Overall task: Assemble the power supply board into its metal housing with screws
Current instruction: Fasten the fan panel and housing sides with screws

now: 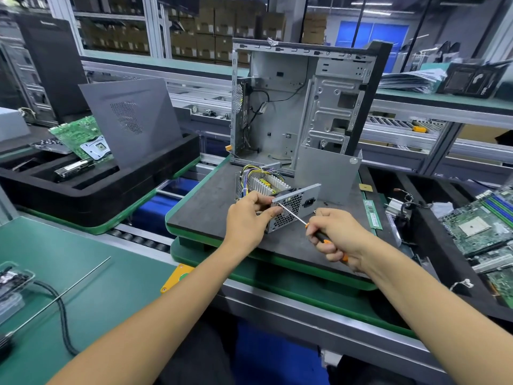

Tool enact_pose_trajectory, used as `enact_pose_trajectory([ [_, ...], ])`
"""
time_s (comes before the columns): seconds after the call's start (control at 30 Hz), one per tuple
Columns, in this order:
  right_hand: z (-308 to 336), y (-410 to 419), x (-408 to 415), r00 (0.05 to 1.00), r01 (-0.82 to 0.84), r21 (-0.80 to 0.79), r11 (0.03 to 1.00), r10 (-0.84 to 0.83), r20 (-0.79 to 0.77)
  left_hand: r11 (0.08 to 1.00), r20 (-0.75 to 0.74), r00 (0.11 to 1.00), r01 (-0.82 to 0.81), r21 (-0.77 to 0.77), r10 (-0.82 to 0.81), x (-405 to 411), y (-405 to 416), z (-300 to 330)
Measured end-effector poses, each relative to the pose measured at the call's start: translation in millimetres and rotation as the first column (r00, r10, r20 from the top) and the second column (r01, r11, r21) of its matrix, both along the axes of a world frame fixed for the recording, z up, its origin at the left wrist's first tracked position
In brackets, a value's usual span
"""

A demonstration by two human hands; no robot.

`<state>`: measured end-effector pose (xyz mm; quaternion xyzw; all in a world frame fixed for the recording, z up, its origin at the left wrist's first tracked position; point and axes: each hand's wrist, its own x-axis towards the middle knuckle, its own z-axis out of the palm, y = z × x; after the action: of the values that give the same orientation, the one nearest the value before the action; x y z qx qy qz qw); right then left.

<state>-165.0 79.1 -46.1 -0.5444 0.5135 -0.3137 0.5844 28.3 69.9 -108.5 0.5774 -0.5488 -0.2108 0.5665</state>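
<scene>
Head: screwdriver (294,216) at metal housing (294,207)

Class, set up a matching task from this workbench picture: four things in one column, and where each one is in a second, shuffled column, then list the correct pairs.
Things
1. screwdriver
2. power supply housing
3. open computer case
4. memory stick

Places
A. upright at the back of the pad
B. gripped in the right hand
C. flat at the pad's right edge
D. steadied by the left hand

Pairs: 1-B, 2-D, 3-A, 4-C

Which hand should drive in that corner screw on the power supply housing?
Right hand: it grips the screwdriver, tip at the housing corner. Left hand steadies that corner.
</scene>
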Motion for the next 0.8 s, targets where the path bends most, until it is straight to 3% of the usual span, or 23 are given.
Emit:
enact_pose_trajectory([
  [0.1,6,-6,-6,0.999,-0.036,0.108,0.993,0.033,0.024,0.999,0.033,0.998,0.044,0.033,-0.045,6,1,6],
  [0.3,4,-5,-5,0.993,0.008,-0.009,1.000,-0.009,-0.117,0.988,0.321,0.934,0.145,0.059,-0.157,22,-1,33],
  [0.47,6,-6,-9,0.985,-0.001,-0.112,0.994,-0.018,-0.169,0.968,0.368,0.896,0.247,0.052,-0.249,24,-5,44],
  [0.6,5,-5,-8,0.984,-0.011,-0.128,0.992,-0.012,-0.176,0.931,0.519,0.776,0.336,0.138,-0.358,19,-12,52],
  [0.7,5,-5,-8,0.983,-0.009,-0.136,0.991,-0.017,-0.183,0.938,0.611,0.718,0.318,0.139,-0.334,15,-13,53],
  [0.8,4,-6,-8,0.983,-0.007,-0.139,0.990,-0.018,-0.182,0.948,0.625,0.737,0.317,0.019,-0.259,12,-11,44],
])
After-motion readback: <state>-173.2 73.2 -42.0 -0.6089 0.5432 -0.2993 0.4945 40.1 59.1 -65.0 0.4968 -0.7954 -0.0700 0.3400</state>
